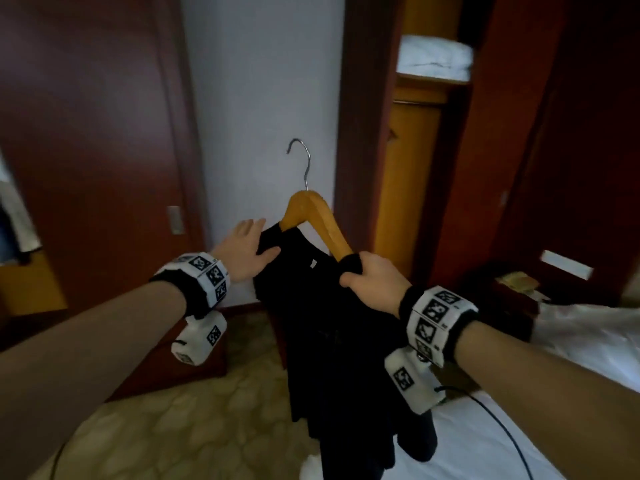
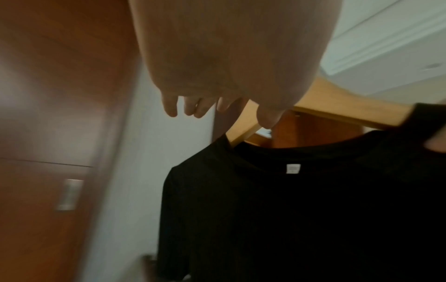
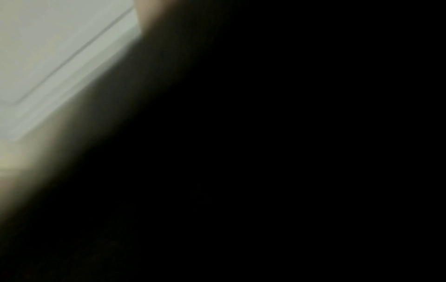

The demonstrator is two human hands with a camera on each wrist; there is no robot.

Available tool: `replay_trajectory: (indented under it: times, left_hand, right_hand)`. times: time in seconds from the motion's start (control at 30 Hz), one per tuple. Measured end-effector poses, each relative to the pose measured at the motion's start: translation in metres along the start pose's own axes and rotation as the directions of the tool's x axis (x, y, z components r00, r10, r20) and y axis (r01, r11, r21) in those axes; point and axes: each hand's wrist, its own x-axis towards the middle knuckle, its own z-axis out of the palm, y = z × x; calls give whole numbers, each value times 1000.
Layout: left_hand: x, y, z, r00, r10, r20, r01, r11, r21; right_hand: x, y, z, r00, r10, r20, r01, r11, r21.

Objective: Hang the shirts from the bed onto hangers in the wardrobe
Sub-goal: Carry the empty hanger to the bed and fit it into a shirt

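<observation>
A black shirt (image 1: 329, 341) hangs on a wooden hanger (image 1: 322, 220) with a metal hook (image 1: 303, 161), held up in front of the white wall. My right hand (image 1: 370, 282) grips the shirt's right shoulder together with the end of the hanger's right arm. My left hand (image 1: 247, 247) is at the shirt's left shoulder, fingers straight and thumb resting on the fabric. In the left wrist view the shirt (image 2: 277, 219) shows its white neck label below the hanger (image 2: 337, 103), and the left hand (image 2: 218, 112) holds nothing. The right wrist view is almost all dark.
The open wardrobe (image 1: 415, 150) stands right of the wall, with folded white bedding (image 1: 433, 58) on its top shelf. A closed brown door (image 1: 86, 133) is on the left. The white bed (image 1: 519, 427) with a black cable lies at lower right; patterned carpet (image 1: 190, 427) is below.
</observation>
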Motion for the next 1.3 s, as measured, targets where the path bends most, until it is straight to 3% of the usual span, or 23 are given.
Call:
replay_trajectory:
  times: [0.1,0.2,0.37,0.53,0.63,0.9,1.2,1.3]
  left_hand:
    - [-22,-85,-28,987,-158,-11,158,986,48]
    - [-49,-176,-56,945,-326,-25,326,945,14]
    - [-120,-323,-113,840,-539,-56,542,838,60]
    - [-187,-443,-178,696,-703,-147,716,694,75]
    - [-210,-500,-194,634,-754,-172,770,636,48]
    - [-238,-641,-219,527,-825,-202,846,531,41]
    - [-211,-819,-297,452,-854,-258,892,435,121]
    - [-203,-868,-310,434,-868,-241,901,417,123]
  right_hand:
    - [49,-59,67,994,-85,65,87,996,-34]
    - [95,-122,145,981,-152,119,160,985,-59]
    - [157,-221,262,950,-243,196,254,967,-31]
    - [201,-318,363,895,-301,330,311,950,22]
    - [228,-371,426,862,-344,372,355,934,40]
    - [294,-488,583,765,-451,460,460,882,101]
    - [430,-621,724,705,-492,511,471,863,182]
    - [463,-655,764,708,-491,508,461,866,194]
